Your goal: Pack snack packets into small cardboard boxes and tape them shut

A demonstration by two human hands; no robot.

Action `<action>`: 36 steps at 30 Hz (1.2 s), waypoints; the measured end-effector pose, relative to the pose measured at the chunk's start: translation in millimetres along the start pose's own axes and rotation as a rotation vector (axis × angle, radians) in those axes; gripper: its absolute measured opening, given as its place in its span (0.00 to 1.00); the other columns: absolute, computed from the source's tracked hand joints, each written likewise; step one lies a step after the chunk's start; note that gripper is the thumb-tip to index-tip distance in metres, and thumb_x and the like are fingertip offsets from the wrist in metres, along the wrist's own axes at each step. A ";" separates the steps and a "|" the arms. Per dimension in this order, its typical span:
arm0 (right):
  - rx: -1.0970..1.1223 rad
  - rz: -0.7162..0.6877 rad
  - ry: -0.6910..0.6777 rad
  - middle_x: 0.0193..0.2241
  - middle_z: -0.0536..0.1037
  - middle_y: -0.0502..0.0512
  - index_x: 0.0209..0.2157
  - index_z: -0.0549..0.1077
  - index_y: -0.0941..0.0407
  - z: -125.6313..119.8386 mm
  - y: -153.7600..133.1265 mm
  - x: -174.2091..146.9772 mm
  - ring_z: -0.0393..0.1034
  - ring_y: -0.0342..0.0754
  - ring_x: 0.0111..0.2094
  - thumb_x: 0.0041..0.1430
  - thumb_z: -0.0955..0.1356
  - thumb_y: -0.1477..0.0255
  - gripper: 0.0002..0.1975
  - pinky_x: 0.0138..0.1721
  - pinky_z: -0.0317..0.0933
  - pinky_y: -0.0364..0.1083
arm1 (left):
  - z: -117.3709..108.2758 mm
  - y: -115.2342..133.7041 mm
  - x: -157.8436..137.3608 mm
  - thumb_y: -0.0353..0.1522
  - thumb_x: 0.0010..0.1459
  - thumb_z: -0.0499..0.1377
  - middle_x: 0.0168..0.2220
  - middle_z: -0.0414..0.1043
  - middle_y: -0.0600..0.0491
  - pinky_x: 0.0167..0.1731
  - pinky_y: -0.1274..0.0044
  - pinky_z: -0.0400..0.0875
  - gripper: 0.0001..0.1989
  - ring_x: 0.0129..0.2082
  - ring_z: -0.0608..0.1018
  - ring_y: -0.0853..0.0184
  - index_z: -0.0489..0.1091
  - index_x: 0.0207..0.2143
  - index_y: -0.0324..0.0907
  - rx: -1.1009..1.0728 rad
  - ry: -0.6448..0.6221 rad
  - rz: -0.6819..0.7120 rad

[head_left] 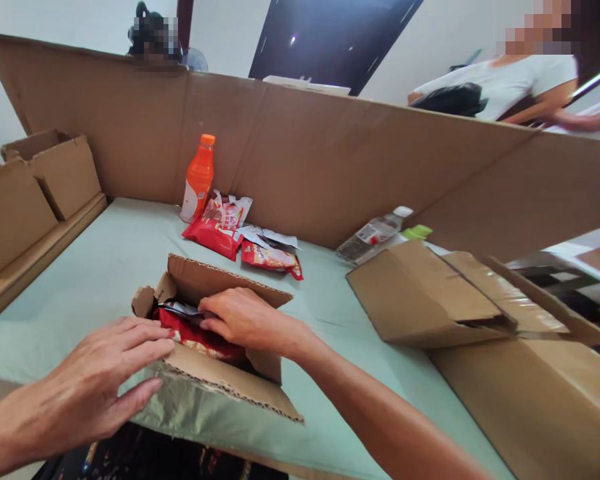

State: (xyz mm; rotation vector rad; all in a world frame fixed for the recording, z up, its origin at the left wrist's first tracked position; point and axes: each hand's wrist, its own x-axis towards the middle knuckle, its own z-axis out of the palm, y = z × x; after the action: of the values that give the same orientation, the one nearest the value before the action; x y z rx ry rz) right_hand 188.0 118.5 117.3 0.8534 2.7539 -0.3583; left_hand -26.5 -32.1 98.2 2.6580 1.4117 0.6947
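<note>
Small box (230,385): on the tabletop (105,267), near its front edge; a snack packet (197,341) lies inside.
Behind this box: snack bags (215,235), and a capped bottle (199,179) just behind them, to the left.
Right side: cartons (405,293), with a second bottle (370,239) behind them.
Left side: other cartons (70,173).
Far back: a cardboard wall (330,153), behind both bottles.

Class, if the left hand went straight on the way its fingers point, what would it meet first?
The left hand would probably meet the red packet in the open cardboard box first; contact may already exist, as depth is unclear.
</note>
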 end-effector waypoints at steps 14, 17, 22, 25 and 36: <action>0.283 -0.119 -0.037 0.44 0.83 0.63 0.48 0.76 0.59 -0.6 1.4 23.5 0.77 0.53 0.44 0.77 0.59 0.62 0.19 0.46 0.62 0.48 | 11.2 -9.0 -7.9 0.24 0.67 0.55 0.51 0.82 0.48 0.51 0.67 0.80 0.18 0.52 0.83 0.59 0.72 0.56 0.46 -0.013 0.114 0.000; 0.461 -0.155 -0.039 0.46 0.81 0.58 0.47 0.72 0.56 4.7 6.2 26.0 0.74 0.50 0.44 0.75 0.60 0.67 0.12 0.49 0.64 0.47 | 14.0 -9.8 -11.7 0.25 0.68 0.55 0.51 0.82 0.49 0.52 0.67 0.79 0.17 0.52 0.82 0.60 0.71 0.56 0.46 -0.022 0.146 -0.010; 0.900 -0.245 0.288 0.65 0.70 0.60 0.48 0.68 0.53 8.2 13.5 5.1 0.65 0.49 0.65 0.68 0.62 0.75 0.09 0.61 0.61 0.50 | 12.5 -9.8 -22.2 0.25 0.69 0.55 0.52 0.78 0.51 0.51 0.71 0.79 0.17 0.50 0.82 0.63 0.70 0.55 0.50 -0.075 0.247 -0.107; 0.920 -0.246 0.398 0.71 0.64 0.61 0.52 0.69 0.52 3.6 17.8 -13.2 0.60 0.51 0.70 0.66 0.62 0.77 0.15 0.64 0.60 0.55 | 8.5 -13.1 -25.2 0.28 0.69 0.57 0.53 0.72 0.50 0.51 0.69 0.80 0.18 0.51 0.80 0.61 0.68 0.58 0.54 -0.030 0.338 -0.232; 0.813 -0.019 0.803 0.54 0.82 0.60 0.42 0.78 0.52 49.1 36.5 -70.5 0.76 0.53 0.57 0.70 0.67 0.67 0.07 0.59 0.69 0.56 | 38.7 -37.6 -6.7 0.36 0.73 0.55 0.60 0.74 0.46 0.59 0.64 0.77 0.23 0.59 0.78 0.56 0.59 0.67 0.50 -0.198 0.269 -0.254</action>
State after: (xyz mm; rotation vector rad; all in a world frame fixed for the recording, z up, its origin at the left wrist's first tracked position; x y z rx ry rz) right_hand 273.0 96.3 85.8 1.3828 3.3301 -1.4944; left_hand -43.0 -9.4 51.7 2.2502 1.6078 1.1269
